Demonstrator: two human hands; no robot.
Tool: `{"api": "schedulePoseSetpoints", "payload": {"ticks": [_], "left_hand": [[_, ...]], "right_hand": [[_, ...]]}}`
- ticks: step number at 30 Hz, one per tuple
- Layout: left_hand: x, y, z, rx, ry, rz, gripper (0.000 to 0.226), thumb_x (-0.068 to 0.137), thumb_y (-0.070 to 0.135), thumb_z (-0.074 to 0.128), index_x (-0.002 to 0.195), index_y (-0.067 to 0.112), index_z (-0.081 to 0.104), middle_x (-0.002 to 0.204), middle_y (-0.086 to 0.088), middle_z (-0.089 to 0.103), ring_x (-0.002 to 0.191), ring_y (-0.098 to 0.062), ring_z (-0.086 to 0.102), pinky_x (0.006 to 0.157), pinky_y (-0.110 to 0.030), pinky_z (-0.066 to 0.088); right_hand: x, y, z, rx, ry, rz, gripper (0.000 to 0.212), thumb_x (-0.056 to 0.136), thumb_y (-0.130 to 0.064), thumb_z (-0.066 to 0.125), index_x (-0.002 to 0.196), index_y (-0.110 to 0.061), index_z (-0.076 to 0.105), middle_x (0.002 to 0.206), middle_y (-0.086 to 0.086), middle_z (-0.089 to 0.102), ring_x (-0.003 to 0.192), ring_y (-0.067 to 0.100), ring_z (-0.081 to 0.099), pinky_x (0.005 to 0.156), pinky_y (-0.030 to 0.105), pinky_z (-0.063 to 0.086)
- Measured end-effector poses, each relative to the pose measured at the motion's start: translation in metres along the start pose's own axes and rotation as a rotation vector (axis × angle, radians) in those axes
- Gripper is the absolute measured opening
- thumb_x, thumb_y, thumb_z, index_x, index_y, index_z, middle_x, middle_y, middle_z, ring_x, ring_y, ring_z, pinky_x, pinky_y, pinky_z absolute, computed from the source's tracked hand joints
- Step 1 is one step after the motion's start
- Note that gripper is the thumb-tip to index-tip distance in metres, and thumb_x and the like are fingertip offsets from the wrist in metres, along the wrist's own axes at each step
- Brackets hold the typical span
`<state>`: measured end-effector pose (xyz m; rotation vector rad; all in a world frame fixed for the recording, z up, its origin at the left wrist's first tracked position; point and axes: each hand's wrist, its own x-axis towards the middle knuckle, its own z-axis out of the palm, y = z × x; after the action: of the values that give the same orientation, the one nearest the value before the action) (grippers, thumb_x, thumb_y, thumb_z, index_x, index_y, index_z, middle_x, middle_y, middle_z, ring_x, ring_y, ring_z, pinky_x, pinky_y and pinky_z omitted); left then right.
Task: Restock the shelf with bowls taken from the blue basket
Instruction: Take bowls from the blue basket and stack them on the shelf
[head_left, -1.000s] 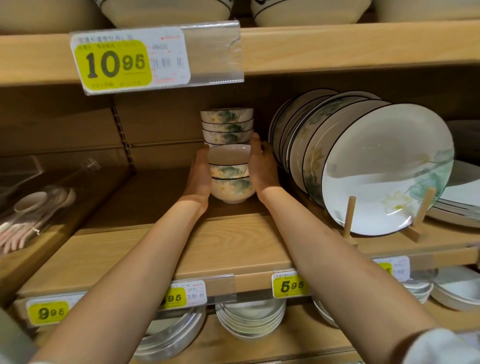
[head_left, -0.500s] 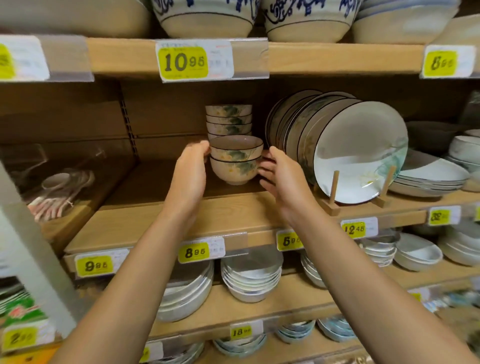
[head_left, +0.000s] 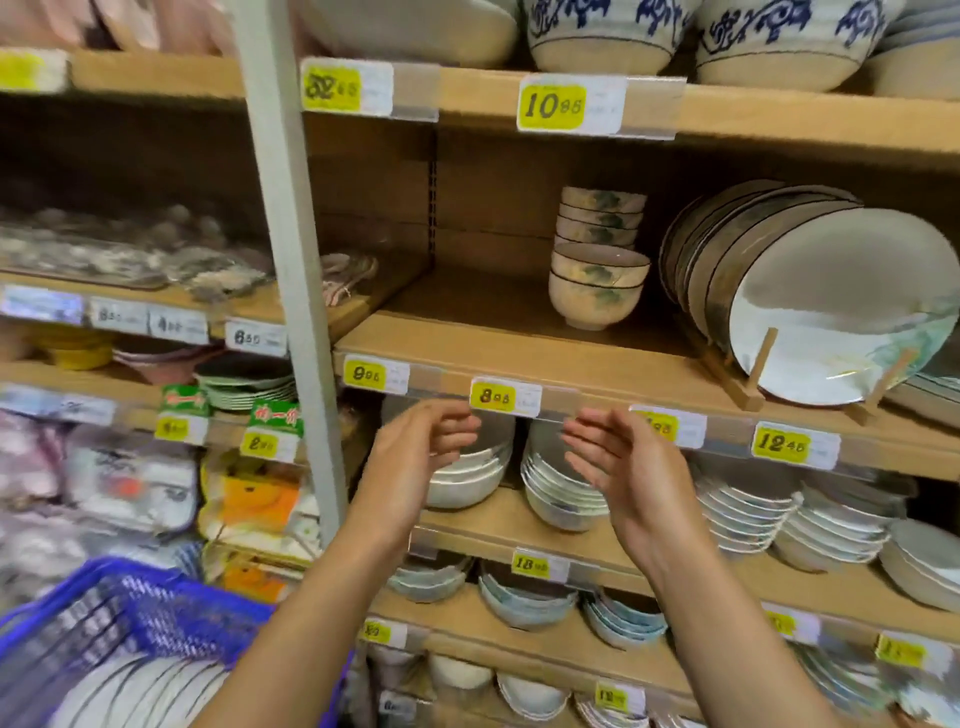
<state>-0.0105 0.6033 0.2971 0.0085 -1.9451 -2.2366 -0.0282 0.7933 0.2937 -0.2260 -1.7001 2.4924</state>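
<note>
Two stacked floral bowls (head_left: 595, 286) stand on the wooden shelf (head_left: 467, 343), in front of a taller stack of matching bowls (head_left: 600, 215). My left hand (head_left: 423, 452) and my right hand (head_left: 623, 467) hover empty below the shelf's front edge, palms facing each other, fingers loosely curved. Both are well clear of the bowls. The blue basket (head_left: 130, 613) sits at the lower left, with white dishes showing inside it.
Large plates (head_left: 831, 306) lean in a wooden rack right of the bowls. A grey upright post (head_left: 291, 286) divides the shelving. Lower shelves carry stacks of white bowls (head_left: 467, 473) and plates. Big blue-patterned bowls (head_left: 602, 31) line the top shelf.
Both hands have let go of the two stacked bowls and drawn back and down from the shelf. The view has swung left and down, bringing the blue basket into sight.
</note>
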Motion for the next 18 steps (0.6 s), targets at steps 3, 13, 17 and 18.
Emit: {"api": "schedulePoseSetpoints", "payload": {"ticks": [3,13,17,18], "left_hand": [[-0.044,-0.016,-0.024,-0.009,0.153,-0.086,0.032,0.099,0.014,0.036,0.097,0.007,0.068,0.097,-0.013,0.075,0.095,-0.024,0.07,0.082,-0.03,0.054],[-0.159,-0.041,-0.129,0.107,0.412,-0.193,0.034,0.1,0.016,0.037,0.095,0.007,0.069,0.096,-0.013,0.075,0.091,-0.024,0.069,0.078,-0.029,0.052],[-0.173,-0.042,-0.18,0.1,0.489,-0.209,0.032,0.098,0.015,0.039,0.098,0.002,0.068,0.099,-0.019,0.073,0.094,-0.029,0.067,0.091,-0.043,0.05],[-0.176,-0.043,-0.195,0.097,0.499,-0.211,0.032,0.098,0.016,0.04,0.099,0.002,0.068,0.1,-0.019,0.073,0.095,-0.029,0.067,0.091,-0.043,0.049]], "right_hand": [[-0.028,0.024,-0.002,0.002,-0.055,0.074,0.033,0.101,-0.021,0.038,0.093,-0.005,0.067,0.089,0.014,0.075,0.09,0.023,0.072,0.081,0.033,0.055],[-0.112,0.102,0.051,-0.099,-0.31,0.271,0.032,0.1,-0.022,0.039,0.096,-0.006,0.066,0.09,0.011,0.076,0.087,0.02,0.073,0.083,0.032,0.055],[-0.134,0.135,0.089,-0.169,-0.392,0.308,0.031,0.099,-0.024,0.042,0.096,-0.007,0.068,0.091,0.011,0.075,0.089,0.021,0.072,0.079,0.031,0.054],[-0.138,0.144,0.101,-0.188,-0.401,0.314,0.03,0.098,-0.023,0.043,0.095,-0.007,0.068,0.091,0.011,0.075,0.088,0.022,0.072,0.08,0.032,0.054]]}}
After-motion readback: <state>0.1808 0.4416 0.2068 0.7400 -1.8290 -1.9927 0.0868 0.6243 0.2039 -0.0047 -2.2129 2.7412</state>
